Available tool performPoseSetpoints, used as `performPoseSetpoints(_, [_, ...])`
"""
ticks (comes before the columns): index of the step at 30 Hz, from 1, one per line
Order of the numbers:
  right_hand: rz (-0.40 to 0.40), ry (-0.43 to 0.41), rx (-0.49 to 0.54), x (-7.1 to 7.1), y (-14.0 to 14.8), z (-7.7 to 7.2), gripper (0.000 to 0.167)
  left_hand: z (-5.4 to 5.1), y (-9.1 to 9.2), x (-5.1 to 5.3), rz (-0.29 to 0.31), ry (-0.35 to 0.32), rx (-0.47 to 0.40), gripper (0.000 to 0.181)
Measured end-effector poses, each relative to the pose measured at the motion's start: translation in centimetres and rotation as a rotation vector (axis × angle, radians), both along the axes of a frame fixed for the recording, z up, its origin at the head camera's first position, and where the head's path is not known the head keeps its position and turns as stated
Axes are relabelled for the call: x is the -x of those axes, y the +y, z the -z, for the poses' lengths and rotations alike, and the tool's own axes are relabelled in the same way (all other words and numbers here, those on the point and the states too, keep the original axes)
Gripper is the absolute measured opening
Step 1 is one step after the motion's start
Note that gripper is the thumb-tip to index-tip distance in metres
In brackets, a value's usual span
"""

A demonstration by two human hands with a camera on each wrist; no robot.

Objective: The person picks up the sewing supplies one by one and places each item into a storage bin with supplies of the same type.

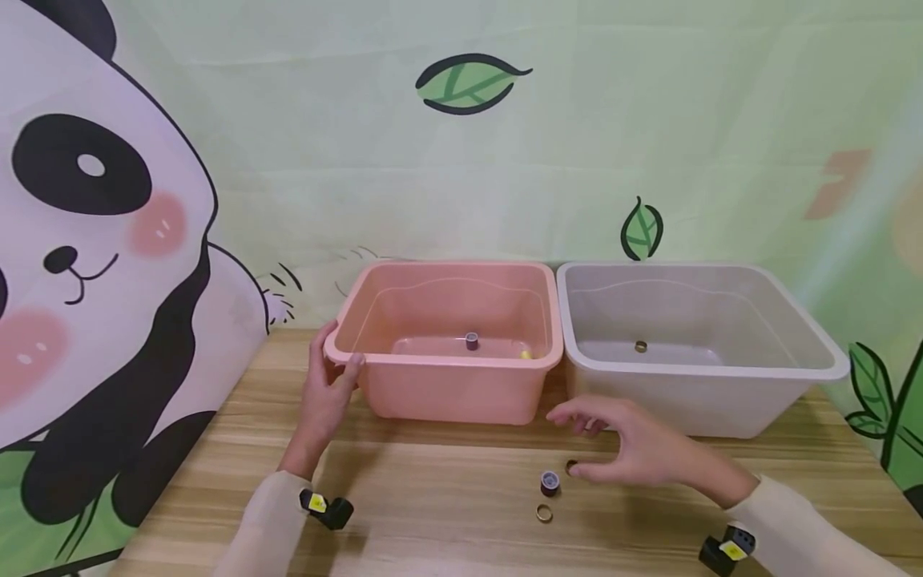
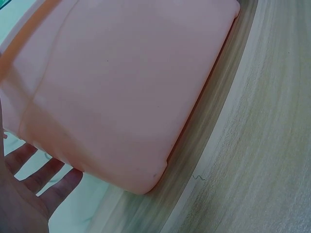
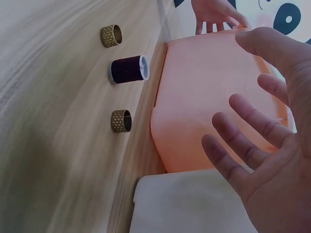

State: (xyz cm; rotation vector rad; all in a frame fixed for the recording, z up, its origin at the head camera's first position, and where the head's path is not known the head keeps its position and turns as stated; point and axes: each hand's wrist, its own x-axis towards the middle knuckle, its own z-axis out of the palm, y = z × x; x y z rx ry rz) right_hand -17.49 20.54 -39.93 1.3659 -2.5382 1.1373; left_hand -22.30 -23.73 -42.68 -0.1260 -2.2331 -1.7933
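At its front left corner, the pink plastic basin (image 1: pixel 447 393) is gripped by my left hand (image 1: pixel 328 397), thumb at the rim and fingers along the outer side. My right hand (image 1: pixel 623 441) hovers with fingers spread and holds nothing, in front of the grey basin (image 1: pixel 692 401). Below it, partly behind the thumb in the head view, lies a dimpled brass ring thimble (image 3: pixel 121 121). Beside that stands a spool of dark thread (image 1: pixel 550 483), with another brass ring thimble (image 1: pixel 544 513) nearer me.
Inside the pink basin are a similar spool (image 1: pixel 472 341) and a small yellow thing (image 1: pixel 525 355), partly hidden by the rim. A brass ring (image 1: pixel 641 346) lies in the grey basin. The basins stand side by side on a wooden table (image 1: pixel 433 497), before a printed cloth (image 1: pixel 324 160).
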Motion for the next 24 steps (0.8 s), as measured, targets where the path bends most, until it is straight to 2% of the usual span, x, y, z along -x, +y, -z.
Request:
performPoseSetpoints(7, [0.009, -0.024, -0.028, 0.0, 0.1, 1.0, 0.056, 0.2, 0.0, -0.1, -0.003, 0.002, 0.005, 0.067])
performPoseSetpoints(11, [0.028, -0.04, -0.068, 0.2, 0.0, 2.4, 0.059, 0.2, 0.0, 0.0, -0.012, 0.003, 0.018, 0.067])
performPoseSetpoints(18, [0.012, 0.018, -0.096, 0.2, -0.7, 4.5, 0.053, 0.0, 0.2, -0.1, -0.012, -0.006, 0.009, 0.066])
performPoseSetpoints(24, [-0.011, -0.051, -0.135, 0.4, -1.2, 5.7, 0.047, 0.0, 0.1, -0.2, -0.011, -0.003, 0.008, 0.067])
